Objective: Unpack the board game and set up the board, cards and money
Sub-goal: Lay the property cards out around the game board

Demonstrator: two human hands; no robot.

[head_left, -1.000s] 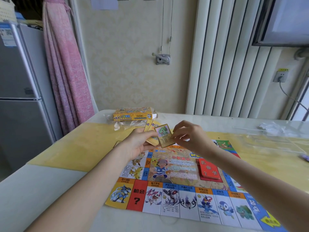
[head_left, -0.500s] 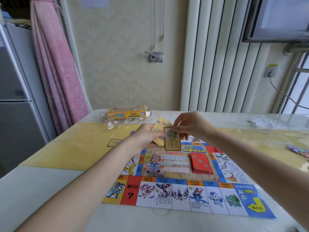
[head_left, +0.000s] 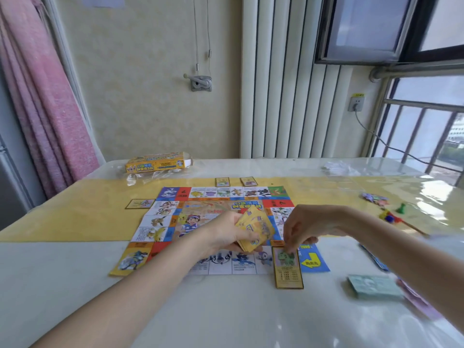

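The colourful game board lies flat on the table. My left hand grips a fanned stack of yellow cards above the board's near right part. My right hand pinches the top edge of a single brown-framed card that lies across the board's near edge, beside the blue arrow corner. Three more single cards lie round the board: two at its far edge, one at its left. A pale green stack of paper money sits at the near right.
The yellow game box and clear wrapping lie at the far left of the table. Small game pieces and loose coloured bits are at the right. More notes lie partly under my right forearm. The table ends at a radiator and window.
My right hand carried the single card from the stack down and right to the board's near edge. My view has tilted down, and the money stack and game pieces have come into view.
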